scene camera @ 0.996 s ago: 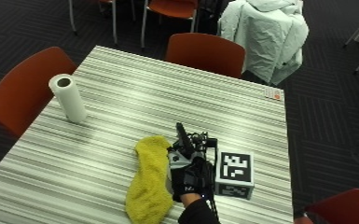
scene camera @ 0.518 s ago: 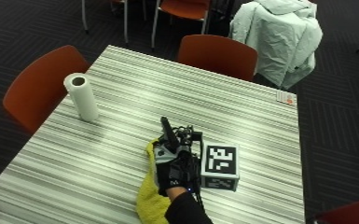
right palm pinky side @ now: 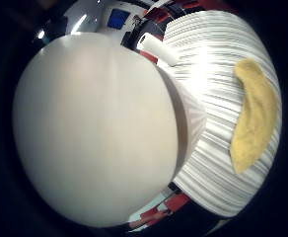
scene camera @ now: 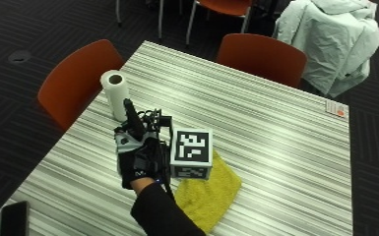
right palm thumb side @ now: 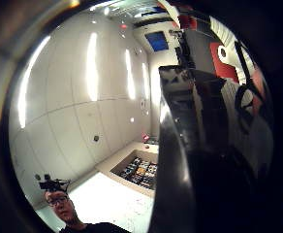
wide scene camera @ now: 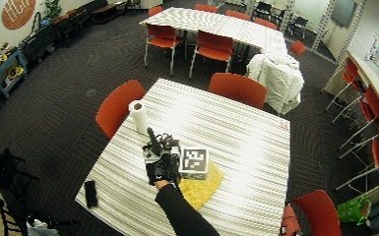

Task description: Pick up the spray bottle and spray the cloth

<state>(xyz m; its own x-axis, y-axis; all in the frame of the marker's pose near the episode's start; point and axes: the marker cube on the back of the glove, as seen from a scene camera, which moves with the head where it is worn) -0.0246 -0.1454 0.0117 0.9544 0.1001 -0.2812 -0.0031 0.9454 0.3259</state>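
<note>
Above the striped laminate table (scene camera: 274,128), the black-gloved right hand (scene camera: 137,152) is raised, fingers curled round what seems a white spray bottle (right palm pinky side: 94,133) — only its nozzle shows. Beside the hand lies the yellow cloth (scene camera: 208,194) — the white paper-towel roll (scene camera: 115,93) stands beyond.

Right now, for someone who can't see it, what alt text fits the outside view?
A black-gloved right hand is raised above a striped table, index finger pointing up. A yellow cloth lies on the table beside it, and a paper towel roll stands by an orange chair.
</note>
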